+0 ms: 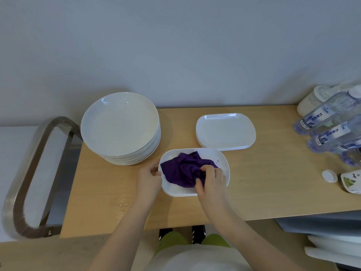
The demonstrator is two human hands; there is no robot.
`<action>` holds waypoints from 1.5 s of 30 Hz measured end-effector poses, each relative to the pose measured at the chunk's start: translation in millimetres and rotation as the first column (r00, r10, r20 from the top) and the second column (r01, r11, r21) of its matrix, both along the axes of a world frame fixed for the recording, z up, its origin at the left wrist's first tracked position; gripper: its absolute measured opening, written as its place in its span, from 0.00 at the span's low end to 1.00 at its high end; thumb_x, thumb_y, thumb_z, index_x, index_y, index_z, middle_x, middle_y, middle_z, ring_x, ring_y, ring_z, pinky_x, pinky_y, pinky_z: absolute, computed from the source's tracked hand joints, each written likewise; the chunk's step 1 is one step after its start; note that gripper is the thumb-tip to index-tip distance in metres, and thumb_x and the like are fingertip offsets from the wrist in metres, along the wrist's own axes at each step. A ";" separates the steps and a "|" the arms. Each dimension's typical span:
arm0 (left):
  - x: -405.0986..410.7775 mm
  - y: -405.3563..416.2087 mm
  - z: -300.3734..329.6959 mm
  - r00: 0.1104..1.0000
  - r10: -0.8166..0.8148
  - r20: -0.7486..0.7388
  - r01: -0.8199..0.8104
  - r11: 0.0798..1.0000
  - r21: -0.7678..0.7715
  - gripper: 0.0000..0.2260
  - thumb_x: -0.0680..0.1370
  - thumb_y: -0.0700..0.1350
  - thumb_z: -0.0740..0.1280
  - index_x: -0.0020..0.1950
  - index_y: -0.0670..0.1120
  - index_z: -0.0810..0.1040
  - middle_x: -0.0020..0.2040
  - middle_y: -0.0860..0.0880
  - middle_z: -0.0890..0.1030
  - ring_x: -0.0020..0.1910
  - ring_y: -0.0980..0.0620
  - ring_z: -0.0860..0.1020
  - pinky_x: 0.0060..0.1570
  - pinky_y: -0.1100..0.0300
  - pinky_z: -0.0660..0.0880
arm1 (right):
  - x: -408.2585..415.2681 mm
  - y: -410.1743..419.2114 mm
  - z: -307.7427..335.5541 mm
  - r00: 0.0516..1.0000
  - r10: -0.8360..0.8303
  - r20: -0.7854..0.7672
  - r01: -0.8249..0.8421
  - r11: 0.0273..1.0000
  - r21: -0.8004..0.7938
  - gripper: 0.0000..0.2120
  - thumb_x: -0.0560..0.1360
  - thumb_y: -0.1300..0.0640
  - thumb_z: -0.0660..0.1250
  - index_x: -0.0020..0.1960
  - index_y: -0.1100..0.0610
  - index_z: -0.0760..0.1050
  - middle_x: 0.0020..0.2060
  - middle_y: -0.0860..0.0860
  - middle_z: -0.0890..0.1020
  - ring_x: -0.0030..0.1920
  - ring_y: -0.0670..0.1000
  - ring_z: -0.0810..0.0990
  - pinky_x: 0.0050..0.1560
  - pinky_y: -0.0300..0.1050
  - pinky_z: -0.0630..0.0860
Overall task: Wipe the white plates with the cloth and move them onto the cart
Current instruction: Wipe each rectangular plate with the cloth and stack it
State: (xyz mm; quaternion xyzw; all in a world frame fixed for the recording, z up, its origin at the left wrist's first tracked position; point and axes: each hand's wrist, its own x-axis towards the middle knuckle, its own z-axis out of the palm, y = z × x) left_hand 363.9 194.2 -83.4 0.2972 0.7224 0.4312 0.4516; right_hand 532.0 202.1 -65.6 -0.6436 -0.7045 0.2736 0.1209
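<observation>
1. Nearest the camera, two bare forearms reach forward over the front edge of a pale wooden table (263, 182), smooth and lightly grained, with a glossy patch of reflected light left of the arms.
2. The landmark is a white rectangular plate (220, 161) with rounded corners and a shallow raised rim, lying flat on the table near its front edge.
3. The left hand (149, 178) sits at this plate's left edge, fingers curled over the rim and thumb against it, gripping it.
4. The right hand (212, 182) lies on the plate's near right part, fingers bent and bunched into a purple cloth (181, 169), which it clutches and presses down.
5. The cloth is soft, nappy and crumpled; it spreads leftward and away from the fingers, covering most of the plate's middle.
6. Behind the plate to the right, just apart, stands a low stack of matching rectangular plates (225, 131).
7. Behind it to the left rises a taller stack of round white plates (120, 127), glossy and shallow-dished.
8. Far right of the plate lie clear plastic water bottles (330, 122) with blue labels, a small white cap (329, 176) and a printed packet (351, 181).
9. Far left of the plate, beyond the table's end, curves a brushed metal cart handle (29, 173).
</observation>
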 end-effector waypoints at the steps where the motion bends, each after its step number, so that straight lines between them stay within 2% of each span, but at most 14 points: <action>1: 0.2 0.2 -0.3 1.000 0.005 0.006 -0.005 1.000 0.004 0.24 0.75 0.31 0.62 0.49 0.63 0.79 0.44 0.66 0.80 0.49 0.60 0.78 0.45 0.56 0.78 | -7.5 -0.9 -2.2 0.999 -0.018 -0.034 0.017 0.999 -0.031 0.16 0.79 0.56 0.62 0.65 0.56 0.67 0.58 0.55 0.69 0.56 0.53 0.69 0.56 0.41 0.69; 5: 0.3 0.8 -1.3 1.000 0.017 -0.020 -0.017 1.000 0.010 0.21 0.77 0.32 0.63 0.54 0.58 0.79 0.39 0.70 0.77 0.44 0.66 0.76 0.43 0.59 0.77 | -30.9 3.2 -1.8 0.987 -0.051 -0.151 0.035 0.994 -0.107 0.17 0.78 0.56 0.63 0.65 0.57 0.66 0.58 0.54 0.67 0.55 0.53 0.71 0.58 0.43 0.70; 8: -0.5 0.3 -1.2 1.000 0.006 -0.003 -0.006 1.000 -0.003 0.23 0.77 0.32 0.63 0.50 0.63 0.78 0.41 0.68 0.77 0.46 0.63 0.76 0.48 0.55 0.78 | -23.4 15.7 3.6 0.940 -0.134 -0.313 0.066 0.974 -0.218 0.11 0.76 0.60 0.64 0.58 0.58 0.72 0.51 0.54 0.75 0.49 0.52 0.76 0.51 0.44 0.76; 11: -1.6 -0.3 0.1 1.000 -0.006 0.009 0.006 1.000 -0.016 0.27 0.77 0.32 0.63 0.40 0.68 0.78 0.38 0.69 0.80 0.47 0.62 0.78 0.49 0.53 0.78 | 0.5 34.3 14.0 0.886 -0.185 -0.426 0.086 0.966 -0.242 0.07 0.74 0.63 0.65 0.47 0.52 0.75 0.40 0.44 0.78 0.40 0.44 0.78 0.40 0.33 0.75; 14: -2.1 -1.9 0.9 0.999 -0.024 0.029 0.024 1.000 0.002 0.27 0.76 0.31 0.63 0.42 0.68 0.79 0.41 0.68 0.82 0.51 0.58 0.80 0.50 0.53 0.79 | 26.1 52.4 22.8 0.917 -0.102 -0.386 0.036 0.984 -0.173 0.10 0.73 0.63 0.64 0.44 0.47 0.75 0.38 0.41 0.80 0.35 0.42 0.76 0.37 0.34 0.71; 17: -1.7 -2.3 2.5 0.998 -0.046 0.032 0.045 0.999 0.016 0.28 0.74 0.30 0.60 0.48 0.65 0.79 0.46 0.66 0.82 0.51 0.60 0.80 0.51 0.53 0.79 | 48.9 64.1 28.9 0.951 -0.044 -0.305 0.008 0.993 -0.117 0.13 0.72 0.63 0.63 0.43 0.43 0.74 0.34 0.36 0.79 0.35 0.39 0.75 0.33 0.30 0.69; 23: -1.5 -3.1 1.9 0.999 -0.035 0.021 0.034 0.999 0.021 0.25 0.74 0.30 0.61 0.52 0.62 0.80 0.48 0.65 0.82 0.51 0.62 0.79 0.51 0.54 0.79 | 76.2 52.2 20.6 0.971 0.094 -0.220 -0.127 0.982 -0.138 0.14 0.73 0.64 0.67 0.49 0.44 0.73 0.47 0.40 0.77 0.47 0.41 0.75 0.45 0.29 0.71; 28: -4.3 -1.6 -0.7 0.999 -0.039 0.018 0.039 0.999 0.003 0.23 0.74 0.30 0.61 0.57 0.56 0.81 0.51 0.61 0.81 0.53 0.60 0.78 0.53 0.53 0.78 | 60.9 27.5 3.3 0.953 0.008 -0.303 -0.056 0.987 -0.150 0.13 0.71 0.63 0.69 0.46 0.46 0.71 0.48 0.46 0.74 0.45 0.36 0.72 0.44 0.26 0.69; 31: -5.1 -0.9 -1.5 0.999 -0.029 0.027 0.030 1.000 -0.007 0.24 0.75 0.30 0.61 0.56 0.58 0.80 0.49 0.63 0.81 0.51 0.61 0.78 0.50 0.54 0.78 | 43.2 19.0 -3.0 0.929 -0.088 -0.360 0.014 0.979 -0.205 0.11 0.71 0.62 0.69 0.48 0.51 0.71 0.50 0.52 0.73 0.45 0.44 0.76 0.44 0.37 0.77; 34: -5.1 -0.8 -1.6 1.000 -0.018 0.026 0.018 1.000 -0.015 0.23 0.75 0.31 0.62 0.56 0.59 0.79 0.48 0.64 0.80 0.50 0.63 0.77 0.49 0.56 0.78 | 20.6 9.3 -5.0 0.910 -0.144 -0.390 0.043 0.965 -0.257 0.12 0.71 0.60 0.69 0.50 0.52 0.69 0.51 0.54 0.73 0.46 0.52 0.78 0.47 0.47 0.79; 36: -4.9 -0.5 -3.2 1.000 -0.014 0.023 0.015 1.000 -0.016 0.22 0.76 0.32 0.62 0.57 0.58 0.79 0.47 0.63 0.79 0.50 0.62 0.77 0.47 0.56 0.78 | 1.5 3.5 -6.5 0.897 -0.148 -0.416 0.039 0.965 -0.258 0.12 0.71 0.59 0.69 0.51 0.54 0.68 0.51 0.53 0.71 0.47 0.52 0.77 0.47 0.45 0.78; 39: -4.5 0.3 -3.2 1.000 -0.019 -0.003 0.019 1.000 -0.020 0.20 0.77 0.33 0.63 0.61 0.55 0.78 0.46 0.63 0.78 0.47 0.62 0.77 0.43 0.58 0.77 | -23.6 0.5 -7.9 0.913 -0.102 -0.396 0.002 0.970 -0.244 0.14 0.73 0.58 0.68 0.55 0.54 0.67 0.53 0.49 0.66 0.48 0.46 0.72 0.42 0.31 0.71; 41: -4.1 0.1 -2.2 0.999 -0.038 -0.007 0.038 0.999 -0.007 0.20 0.77 0.34 0.63 0.60 0.57 0.78 0.47 0.63 0.79 0.48 0.60 0.78 0.44 0.57 0.79 | -27.4 5.4 -5.1 0.928 -0.067 -0.366 -0.027 0.969 -0.246 0.14 0.73 0.59 0.67 0.55 0.56 0.67 0.52 0.51 0.68 0.46 0.47 0.71 0.40 0.31 0.69; 45: -5.1 -0.3 0.7 0.998 -0.059 0.008 0.059 0.998 -0.017 0.25 0.76 0.32 0.63 0.51 0.66 0.78 0.44 0.64 0.82 0.49 0.59 0.79 0.46 0.56 0.80 | -0.5 28.1 6.2 0.928 -0.055 -0.369 -0.058 0.956 -0.288 0.08 0.70 0.66 0.65 0.47 0.58 0.70 0.40 0.51 0.76 0.37 0.47 0.73 0.35 0.34 0.69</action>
